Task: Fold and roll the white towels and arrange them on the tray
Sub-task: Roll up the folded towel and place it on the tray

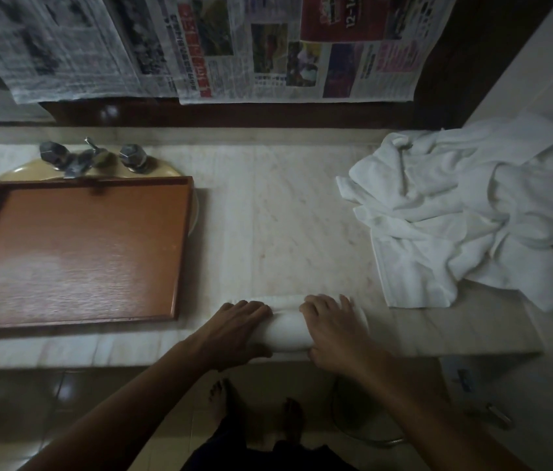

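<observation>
Item: rolled towel [290, 329], white, a short thick cylinder lying crosswise.
Location: on the desk [288, 215], right of the tray [185, 246], level with the tray's near corner and close to the desk's front edge.
Left grip [237, 329]: clasps the roll's end nearer the tray, with the fingers arched over the top and the thumb tucked against the near side.
Right grip [333, 331]: clasps the end farther from the tray in the same manner.
Unrolled remainder: a narrow white band shows beyond the fingertips. I cannot tell whether it is loose tail or the roll's far face.
Step in hand: judged to be finishing the roll, the transfer not yet begun.
Handling note: press evenly with both grips so the ends stay flush. Keep the layers taut and finish with the seam underneath. Lift with the thumbs pinning the seam, or the terry is likely to spring open.
Destination: the tray, wooden and bare, set over a sink [163, 171]. Place the first roll against a rim, parallel to it, to leave room for more.
Stock remaining: towel pile [472, 212], crumpled, well right of the tray, beyond the roll.
Hazard: the roll is near the desk's front edge, so rolling away from the body is the safer direction.
</observation>
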### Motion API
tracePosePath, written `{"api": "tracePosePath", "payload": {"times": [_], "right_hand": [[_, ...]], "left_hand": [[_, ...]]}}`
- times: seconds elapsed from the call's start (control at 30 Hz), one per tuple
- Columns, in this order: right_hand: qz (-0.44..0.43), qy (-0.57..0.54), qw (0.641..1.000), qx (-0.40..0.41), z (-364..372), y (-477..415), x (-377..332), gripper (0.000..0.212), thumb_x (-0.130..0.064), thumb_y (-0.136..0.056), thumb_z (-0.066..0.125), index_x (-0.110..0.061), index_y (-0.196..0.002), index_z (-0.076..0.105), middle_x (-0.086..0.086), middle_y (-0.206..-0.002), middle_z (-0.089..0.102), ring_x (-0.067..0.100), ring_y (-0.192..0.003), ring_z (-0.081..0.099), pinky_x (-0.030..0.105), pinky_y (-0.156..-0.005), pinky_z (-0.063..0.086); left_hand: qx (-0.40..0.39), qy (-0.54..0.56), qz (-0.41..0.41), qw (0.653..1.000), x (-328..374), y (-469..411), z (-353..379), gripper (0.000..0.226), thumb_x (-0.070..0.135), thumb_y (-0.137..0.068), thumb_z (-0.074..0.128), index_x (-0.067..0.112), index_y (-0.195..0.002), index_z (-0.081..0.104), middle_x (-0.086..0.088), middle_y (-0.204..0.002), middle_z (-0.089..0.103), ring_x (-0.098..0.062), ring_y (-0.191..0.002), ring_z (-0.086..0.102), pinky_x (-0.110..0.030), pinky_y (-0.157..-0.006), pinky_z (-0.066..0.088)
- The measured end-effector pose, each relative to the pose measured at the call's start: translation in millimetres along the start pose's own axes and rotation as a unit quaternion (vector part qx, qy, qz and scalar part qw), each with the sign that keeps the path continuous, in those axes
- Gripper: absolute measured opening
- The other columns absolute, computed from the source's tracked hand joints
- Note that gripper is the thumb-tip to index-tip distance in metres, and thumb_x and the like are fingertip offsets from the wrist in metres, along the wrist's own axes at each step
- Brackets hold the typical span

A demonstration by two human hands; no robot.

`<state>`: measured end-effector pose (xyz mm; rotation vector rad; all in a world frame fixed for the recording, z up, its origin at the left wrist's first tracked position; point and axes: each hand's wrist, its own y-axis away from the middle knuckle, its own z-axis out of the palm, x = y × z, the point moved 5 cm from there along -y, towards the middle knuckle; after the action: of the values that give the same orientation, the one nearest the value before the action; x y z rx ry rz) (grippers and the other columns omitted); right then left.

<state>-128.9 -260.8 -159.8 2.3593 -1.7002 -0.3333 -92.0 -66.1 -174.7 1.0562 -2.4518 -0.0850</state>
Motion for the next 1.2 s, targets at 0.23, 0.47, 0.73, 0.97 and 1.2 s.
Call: {"api": "tracePosePath", "payload": {"times": [0.23,0.47,0.73,0.97,1.2], "right_hand": [[0.019,-0.018,0.997,0.075,18.1,11.0,-32.2,0.110,-0.029,-0.060,0.089,-0.018,-0.155,0.035,0.020,-0.155,0.044,0.045,-0.142,0.042,0.071,-0.114,0.030],[0.027,-0.001,0.999,0.020,4.2,-24.8,-15.9,0.101,-0.030,-0.085,0.073,-0.024,-0.162,0.008,0.013,-0.165,0.023,0.036,-0.151,0.022,0.062,-0.123,0.009],[-0.010,0.008,0.999,-0.044,-13.9,-59.5,1.2,0.088,-0.033,-0.079,0.077,-0.029,-0.150,0.025,0.007,-0.131,0.052,0.030,-0.117,0.053,0.052,-0.100,0.040],[-0.022,-0.048,0.996,-0.074,-24.8,-72.5,8.3,0.078,-0.048,-0.073,0.078,-0.030,-0.138,0.038,0.004,-0.119,0.062,0.027,-0.101,0.063,0.041,-0.086,0.049],[0.022,-0.136,0.989,-0.056,-22.7,-41.5,-2.8,0.086,-0.049,-0.075,0.077,-0.033,-0.146,0.031,0.002,-0.130,0.060,0.028,-0.108,0.063,0.040,-0.087,0.053]], "left_hand": [[-0.064,0.016,-0.054,0.996,-15.3,-20.9,-13.7,0.077,0.076,-0.086,0.056,0.036,-0.150,0.042,0.008,-0.140,0.050,-0.015,-0.120,0.042,-0.040,-0.103,0.037],[-0.031,0.064,-0.169,0.983,-25.7,-20.8,-15.3,0.081,0.082,-0.084,0.052,0.037,-0.151,0.043,0.006,-0.148,0.046,-0.021,-0.134,0.038,-0.045,-0.109,0.035],[0.288,0.294,-0.344,0.844,-25.1,49.9,-19.0,0.045,0.044,-0.098,0.064,0.018,-0.133,0.051,-0.001,-0.123,0.055,-0.018,-0.110,0.056,-0.033,-0.083,0.049],[0.102,0.716,-0.383,0.575,17.5,41.4,31.2,0.033,0.024,-0.099,0.063,-0.004,-0.117,0.062,-0.022,-0.106,0.068,-0.037,-0.093,0.067,-0.035,-0.074,0.058],[0.207,0.815,-0.262,0.473,29.6,0.7,2.2,0.044,0.035,-0.095,0.069,0.009,-0.129,0.062,-0.019,-0.130,0.069,-0.036,-0.121,0.066,-0.055,-0.112,0.046]]}}
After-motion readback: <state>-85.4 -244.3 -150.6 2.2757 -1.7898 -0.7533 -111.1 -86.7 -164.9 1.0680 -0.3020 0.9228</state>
